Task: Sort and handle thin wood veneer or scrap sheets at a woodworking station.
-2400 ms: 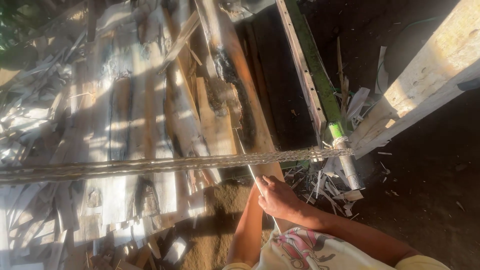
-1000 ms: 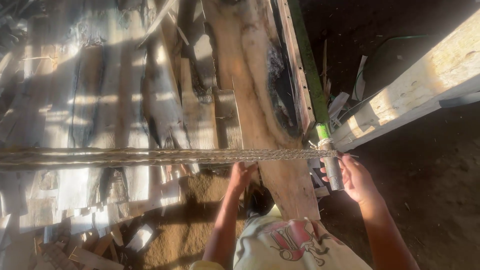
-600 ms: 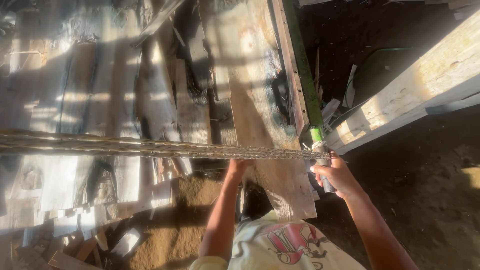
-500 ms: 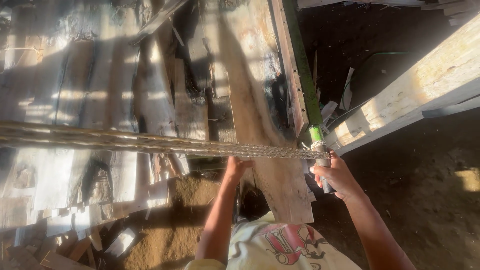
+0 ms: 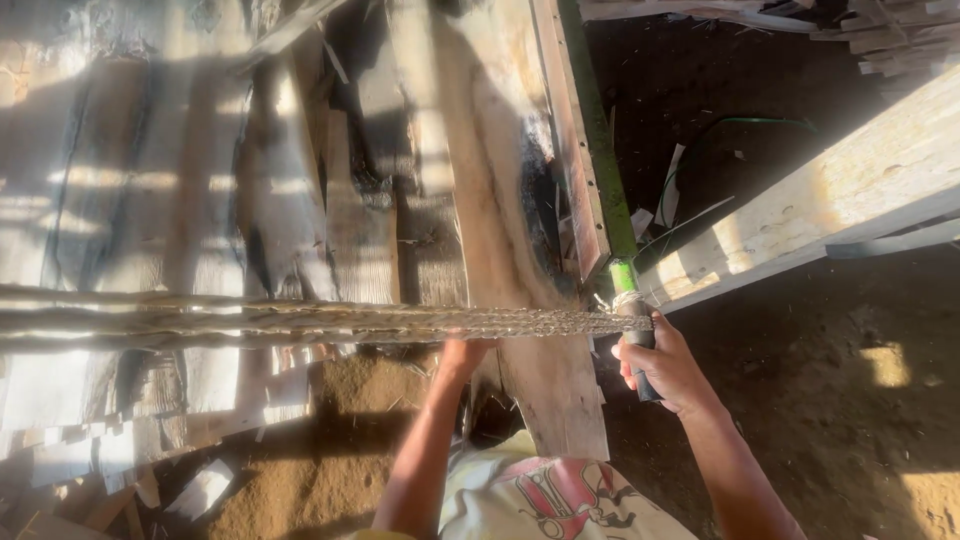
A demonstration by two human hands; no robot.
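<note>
A band of several twisted rope strands (image 5: pixel 300 322) stretches from the left edge across the middle to a short rod with a green top and dark lower end (image 5: pixel 632 310), where the strands are tied. My right hand (image 5: pixel 662 368) is closed around the rod's dark lower part. My left hand (image 5: pixel 462 357) reaches up under the strands and touches them from below; its fingers are partly hidden behind the rope, so whether it grips them is unclear. Both forearms rise from the bottom, above a pale printed shirt (image 5: pixel 545 495).
Rough wooden planks (image 5: pixel 500 180) and slabs lie stacked below. A long green-edged bar (image 5: pixel 590 120) runs down to the rod. A pale timber beam (image 5: pixel 830 200) crosses at the right. Sandy ground (image 5: pixel 320 470) and wood scraps lie at the lower left, dark soil (image 5: pixel 850 400) at the right.
My right hand came in from the right and closed on the rod. My left hand rose to the rope strands. The view shifted up slightly.
</note>
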